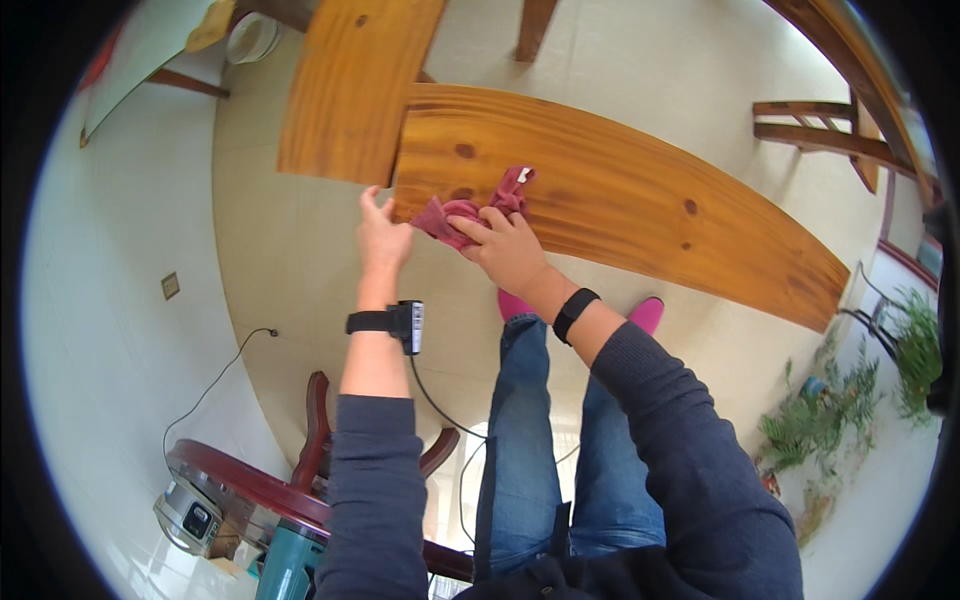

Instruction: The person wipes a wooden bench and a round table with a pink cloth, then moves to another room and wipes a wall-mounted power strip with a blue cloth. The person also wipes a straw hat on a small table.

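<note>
My right hand (506,247) presses a crumpled dark pink cloth (457,214) with a small white tag onto the near left end of a long varnished wooden bench (600,187). Part of the cloth hangs over the bench's near edge. At the bench's left end is my left hand (384,238), fingers apart and holding nothing visible. Its thumb side is close to a corner of the cloth; whether it touches the cloth or the wood cannot be told. A second wooden bench (352,97) meets the first at an angle, with a narrow gap between them.
A round dark red wooden table (247,476) stands behind on the left, with a silver appliance (187,517) and a teal container (289,559) by it. A cord (214,390) runs along the white wall. Green potted plants (825,405) flank the right side. A white bucket (253,37) sits far left.
</note>
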The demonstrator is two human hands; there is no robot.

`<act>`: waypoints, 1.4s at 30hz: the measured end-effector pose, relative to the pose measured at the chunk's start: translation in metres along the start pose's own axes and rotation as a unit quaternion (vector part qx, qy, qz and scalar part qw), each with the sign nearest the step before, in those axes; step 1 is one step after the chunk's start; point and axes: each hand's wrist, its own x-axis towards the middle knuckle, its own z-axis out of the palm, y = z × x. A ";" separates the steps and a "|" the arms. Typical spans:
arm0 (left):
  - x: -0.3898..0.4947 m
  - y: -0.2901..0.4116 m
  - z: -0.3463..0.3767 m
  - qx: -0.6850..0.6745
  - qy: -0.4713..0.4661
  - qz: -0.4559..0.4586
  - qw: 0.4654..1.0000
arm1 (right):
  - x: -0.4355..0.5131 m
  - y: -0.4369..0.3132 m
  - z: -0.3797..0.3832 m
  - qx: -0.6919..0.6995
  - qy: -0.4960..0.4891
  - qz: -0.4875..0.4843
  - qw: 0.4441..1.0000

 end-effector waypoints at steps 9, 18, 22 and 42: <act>-0.013 0.016 0.023 0.249 -0.049 0.068 0.965 | -0.127 0.063 -0.039 -0.051 0.001 0.051 0.997; -0.074 0.098 0.081 0.435 -0.016 0.129 0.891 | -0.283 0.151 -0.104 -0.116 -0.066 0.102 0.986; -0.150 0.177 0.196 0.298 -0.069 0.273 0.912 | -0.315 0.164 -0.106 -0.113 -0.026 0.119 0.986; -0.231 0.272 0.335 0.333 -0.159 0.206 0.906 | -0.592 0.325 -0.165 -0.155 0.021 0.485 0.860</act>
